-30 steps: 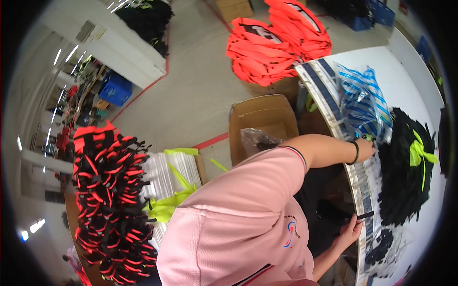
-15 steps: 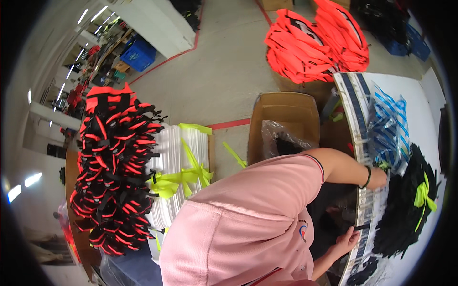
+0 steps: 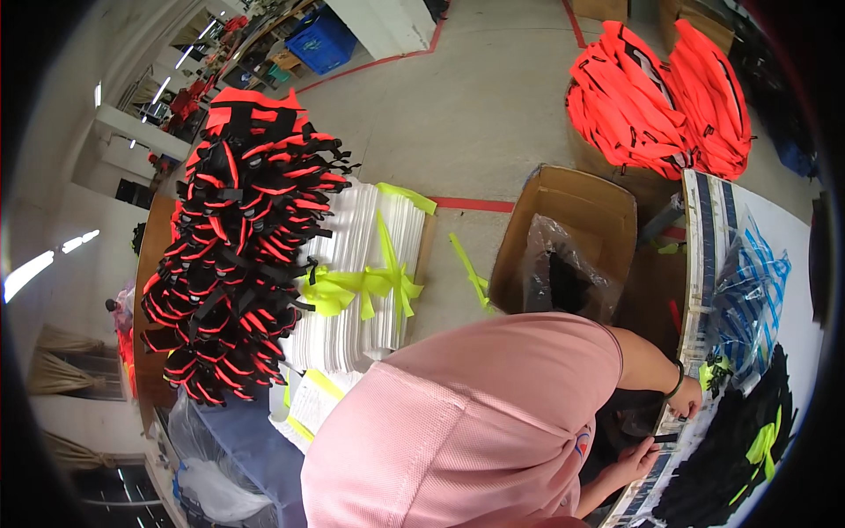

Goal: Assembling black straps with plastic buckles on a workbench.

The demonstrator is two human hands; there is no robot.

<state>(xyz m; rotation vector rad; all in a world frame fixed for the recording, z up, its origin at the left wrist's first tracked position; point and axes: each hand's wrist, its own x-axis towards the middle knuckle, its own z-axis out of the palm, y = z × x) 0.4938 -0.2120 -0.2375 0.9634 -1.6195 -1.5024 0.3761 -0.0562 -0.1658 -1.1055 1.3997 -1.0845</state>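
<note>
My left hand point(image 3: 686, 399), with a dark band at the wrist, is over the edge of the white table point(image 3: 700, 290). Its fingers are bent together; a small dark thing shows at their tips, too small to name. Closer to me, my right hand point(image 3: 635, 463) pinches the end of a short black strap point(image 3: 666, 438) that lies across the table's edge. Just beyond my left hand is a small black and yellow-green bunch point(image 3: 715, 373). A big pile of black straps point(image 3: 735, 449), tied with a yellow-green strip point(image 3: 764, 444), lies to the right.
A clear bag with blue stripes point(image 3: 750, 299) lies on the table. An open carton point(image 3: 585, 207) stands beyond my arm, with orange fabric pieces point(image 3: 660, 106) behind it. At left are stacked black-and-orange pieces point(image 3: 246, 246) and white sheets point(image 3: 361, 264) tied with yellow-green strips.
The view has shifted, so the surroundings sit differently. My left hand has drawn back from the yellow-green bunch to the table's edge, closer to my right hand, which still pinches the strap.
</note>
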